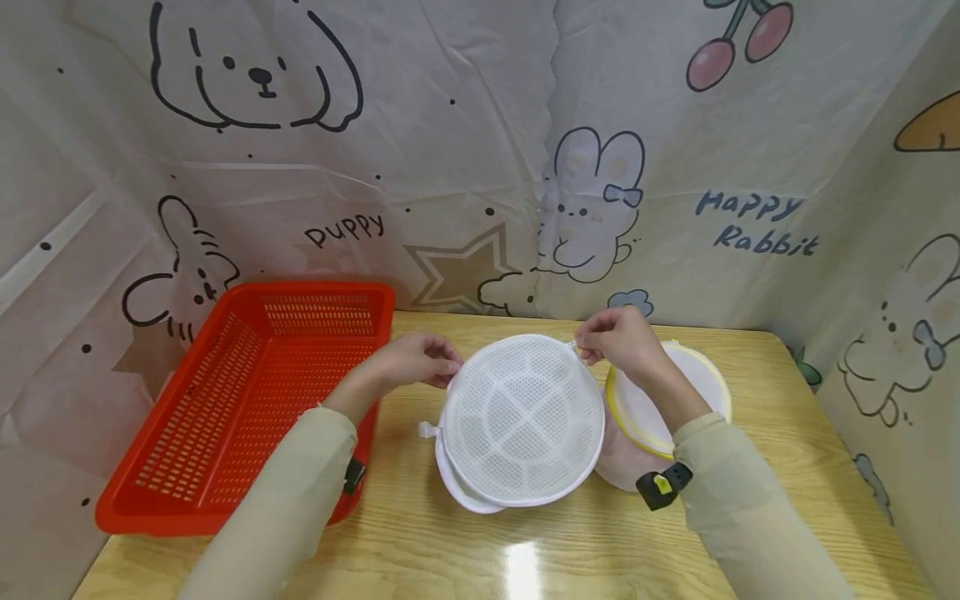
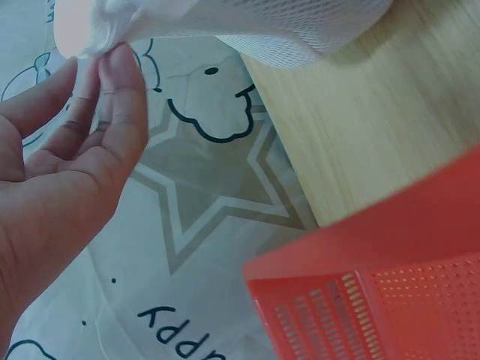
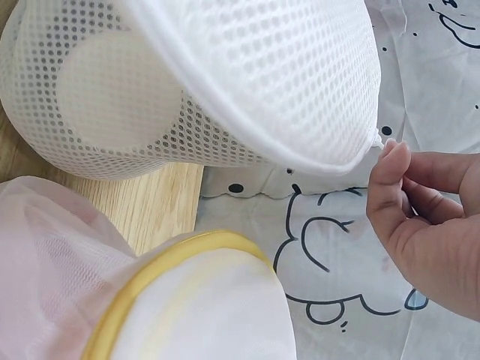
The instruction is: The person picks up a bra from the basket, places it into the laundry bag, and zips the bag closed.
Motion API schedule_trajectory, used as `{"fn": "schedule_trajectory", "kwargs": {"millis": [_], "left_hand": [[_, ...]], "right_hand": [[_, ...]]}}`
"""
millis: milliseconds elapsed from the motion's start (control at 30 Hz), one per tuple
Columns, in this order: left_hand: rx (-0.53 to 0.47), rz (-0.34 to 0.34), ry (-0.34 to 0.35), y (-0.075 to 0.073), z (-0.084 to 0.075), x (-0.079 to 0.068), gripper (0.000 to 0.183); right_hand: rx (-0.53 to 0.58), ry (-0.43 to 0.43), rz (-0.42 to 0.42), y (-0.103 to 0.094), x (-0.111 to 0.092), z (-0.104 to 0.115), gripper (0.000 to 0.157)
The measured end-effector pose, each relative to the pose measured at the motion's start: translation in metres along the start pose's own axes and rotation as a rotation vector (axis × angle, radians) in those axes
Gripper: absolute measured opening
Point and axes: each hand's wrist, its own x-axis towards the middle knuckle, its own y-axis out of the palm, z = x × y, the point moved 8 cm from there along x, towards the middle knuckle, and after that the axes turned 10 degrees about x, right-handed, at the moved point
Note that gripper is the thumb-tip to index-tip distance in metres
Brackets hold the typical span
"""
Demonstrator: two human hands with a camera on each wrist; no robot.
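Observation:
A round white mesh laundry bag (image 1: 525, 421) stands over the wooden table between both hands, its flat end facing up. At the bag's upper left rim, my left hand (image 1: 420, 360) pinches the edge with its fingertips; the left wrist view shows the white fabric bunched at those fingertips. My right hand (image 1: 621, 340) pinches a small white tab (image 3: 380, 141) at the upper right rim between thumb and forefinger. Another white tab (image 1: 428, 430) sticks out at the left side. Through the mesh wall, the right wrist view shows a pale round shape (image 3: 120, 90) inside or at the bag's far end.
Left of the bag sits a red plastic basket (image 1: 386, 304) with slotted walls. To the right, partly behind my right forearm, lies a pale pink mesh bag (image 1: 618, 458) with a white, yellow-rimmed end (image 1: 701, 375). A printed cloth (image 1: 465, 167) hangs behind the table (image 1: 420, 550).

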Motion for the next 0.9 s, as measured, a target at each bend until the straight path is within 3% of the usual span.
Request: {"fn": "schedule_trajectory", "kwargs": {"millis": [200,533,900], "left_hand": [[0.065,-0.018,0.017,0.001,-0.014,0.007,0.016],[0.139,-0.024,-0.088,0.002,-0.012,0.007,0.009],[0.149,-0.16,-0.152,-0.005,-0.014,0.003,0.008]], "right_hand": [[0.002,-0.012,-0.008,0.005,0.001,0.004,0.013],[0.007,-0.007,-0.014,0.007,0.003,0.004,0.014],[0.015,0.0,-0.029,0.007,0.004,0.002,0.011]]}}
